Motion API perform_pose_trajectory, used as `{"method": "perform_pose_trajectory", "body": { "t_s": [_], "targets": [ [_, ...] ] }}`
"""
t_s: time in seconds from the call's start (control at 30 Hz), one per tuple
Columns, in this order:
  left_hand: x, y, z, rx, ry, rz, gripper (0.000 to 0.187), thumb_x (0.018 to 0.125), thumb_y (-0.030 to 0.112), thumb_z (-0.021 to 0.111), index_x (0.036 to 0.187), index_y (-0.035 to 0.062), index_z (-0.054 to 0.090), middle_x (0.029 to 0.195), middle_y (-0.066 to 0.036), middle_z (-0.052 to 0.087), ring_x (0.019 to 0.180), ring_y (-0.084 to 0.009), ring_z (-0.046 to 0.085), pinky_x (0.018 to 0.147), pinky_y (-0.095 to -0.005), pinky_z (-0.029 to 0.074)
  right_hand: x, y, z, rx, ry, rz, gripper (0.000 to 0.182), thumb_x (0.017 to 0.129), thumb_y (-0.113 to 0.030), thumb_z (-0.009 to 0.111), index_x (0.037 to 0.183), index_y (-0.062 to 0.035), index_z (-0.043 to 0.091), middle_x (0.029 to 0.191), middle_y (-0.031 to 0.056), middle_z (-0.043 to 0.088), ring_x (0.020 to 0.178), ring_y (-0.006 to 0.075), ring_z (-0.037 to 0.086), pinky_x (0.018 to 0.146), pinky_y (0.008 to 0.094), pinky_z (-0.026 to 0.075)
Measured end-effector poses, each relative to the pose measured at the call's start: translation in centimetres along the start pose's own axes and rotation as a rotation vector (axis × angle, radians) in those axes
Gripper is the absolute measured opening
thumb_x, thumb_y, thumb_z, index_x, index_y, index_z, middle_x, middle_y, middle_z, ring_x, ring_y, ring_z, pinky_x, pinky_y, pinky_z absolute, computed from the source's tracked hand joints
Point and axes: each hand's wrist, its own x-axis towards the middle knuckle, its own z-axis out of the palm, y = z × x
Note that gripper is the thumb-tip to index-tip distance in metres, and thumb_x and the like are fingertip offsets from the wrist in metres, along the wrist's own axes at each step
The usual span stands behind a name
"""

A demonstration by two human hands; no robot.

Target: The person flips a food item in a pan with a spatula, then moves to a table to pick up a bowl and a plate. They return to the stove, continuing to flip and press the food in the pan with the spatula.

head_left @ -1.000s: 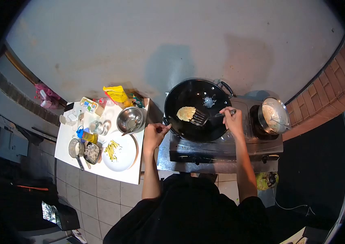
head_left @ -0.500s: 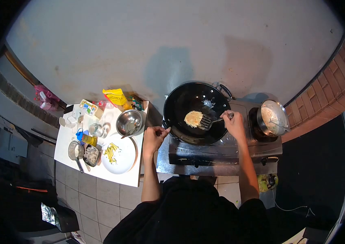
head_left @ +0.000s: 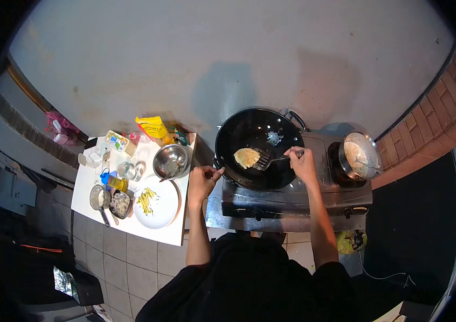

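Note:
A black two-handled wok (head_left: 238, 131) sits on the left burner of the stove. Inside it lies a golden, flat piece of food (head_left: 246, 158), with the slotted head of a spatula (head_left: 263, 160) at its right edge. My right hand (head_left: 302, 162) is closed round the spatula's handle, over the wok's right rim. At the wok's lower left, my left hand (head_left: 203, 181) is closed with its fingertips at the small side handle; the grip is partly hidden. A whitish patch (head_left: 274, 138) shows on the wok's far inner wall.
To the right, a metal pot (head_left: 370, 145) with pale contents stands on the other burner. The white table (head_left: 147, 233) at left bears a plate (head_left: 171, 206), a steel bowl (head_left: 170, 161), a yellow packet (head_left: 152, 127) and an oil bottle (head_left: 118, 184).
My right hand and the spatula have moved slightly left. The food has slid left in the wok. My left hand stays at the wok's handle.

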Motion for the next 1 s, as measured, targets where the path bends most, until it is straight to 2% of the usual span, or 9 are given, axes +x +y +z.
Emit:
{"method": "perform_pose_trajectory", "body": {
  "t_s": [0.07,0.13,0.23,0.5,0.63,0.7,0.83,1.0],
  "targets": [
    [0.0,0.1,0.0,-0.003,-0.008,-0.008,0.031,0.080,0.027,0.074,0.076,-0.0030,0.069,0.058,-0.014,0.062,0.051,-0.0196,0.059,0.055,-0.0325,0.045,-0.1,-0.1,-0.1,0.063,-0.016,-0.006,0.026,0.090,-0.013,0.054,0.074,0.0038,0.065,0.050,0.0007,0.052,0.044,0.0060,0.048,0.042,0.0247,0.034],
    [-0.1,0.1,-0.1,-0.007,-0.010,-0.019,0.031,0.080,0.027,0.074,0.075,-0.0030,0.069,0.058,-0.014,0.061,0.051,-0.0198,0.059,0.055,-0.0324,0.045,-0.4,-1.0,-0.2,0.120,-0.066,0.136,0.027,0.094,-0.015,0.050,0.080,0.0023,0.065,0.048,0.0015,0.049,0.037,0.0056,0.043,0.035,0.0226,0.028],
    [-0.2,0.4,-0.2,0.002,0.008,-0.024,0.030,0.080,0.027,0.074,0.074,-0.0025,0.069,0.057,-0.014,0.061,0.050,-0.0201,0.058,0.055,-0.0323,0.045,-0.5,-1.4,-0.2,0.167,-0.021,0.174,0.024,0.092,-0.013,0.050,0.079,0.0018,0.065,0.049,0.0026,0.052,0.033,0.0070,0.042,0.031,0.0245,0.028],
    [-0.3,-0.8,-0.1,-0.036,0.000,-0.030,0.029,0.080,0.026,0.073,0.073,-0.0015,0.069,0.056,-0.013,0.060,0.049,-0.0181,0.056,0.054,-0.0311,0.044,-0.7,-1.9,-2.2,0.139,0.032,0.179,0.022,0.091,-0.011,0.051,0.079,0.0003,0.066,0.050,0.0028,0.053,0.036,0.0070,0.044,0.036,0.0239,0.031],
    [-0.4,-0.5,-0.1,-0.065,-0.012,-0.038,0.030,0.081,0.026,0.073,0.070,-0.0019,0.068,0.053,-0.012,0.058,0.048,-0.0156,0.053,0.053,-0.0303,0.043,-0.8,-2.1,-2.9,-0.001,0.094,0.149,0.021,0.089,-0.011,0.052,0.080,0.0006,0.067,0.050,0.0021,0.054,0.043,0.0074,0.050,0.041,0.0256,0.035],
    [-0.3,-0.5,-0.1,-0.044,-0.009,-0.012,0.031,0.081,0.024,0.073,0.068,-0.0027,0.067,0.051,-0.011,0.056,0.047,-0.0136,0.050,0.052,-0.0299,0.042,-0.7,-1.8,-2.9,-0.158,0.103,0.054,0.022,0.089,-0.012,0.053,0.079,0.0010,0.067,0.051,0.0026,0.056,0.044,0.0083,0.051,0.044,0.0271,0.038],
    [-0.4,-0.4,0.0,-0.083,-0.024,-0.025,0.030,0.081,0.022,0.073,0.067,-0.0034,0.065,0.049,-0.009,0.054,0.046,-0.0118,0.048,0.050,-0.0294,0.040,-1.1,-2.2,-2.9,-0.148,0.146,0.070,0.023,0.089,-0.013,0.054,0.078,0.0015,0.067,0.052,0.0037,0.057,0.045,0.0092,0.053,0.047,0.0276,0.040],
    [-0.1,-1.0,-0.1,-0.123,-0.026,-0.004,0.029,0.082,0.019,0.073,0.066,-0.0040,0.064,0.048,-0.007,0.052,0.046,-0.0098,0.046,0.048,-0.0284,0.038,-0.8,-3.6,-2.5,0.028,0.142,0.117,0.023,0.088,-0.015,0.055,0.077,0.0017,0.067,0.049,0.0051,0.055,0.039,0.0098,0.050,0.041,0.0271,0.037]
  ]
}}
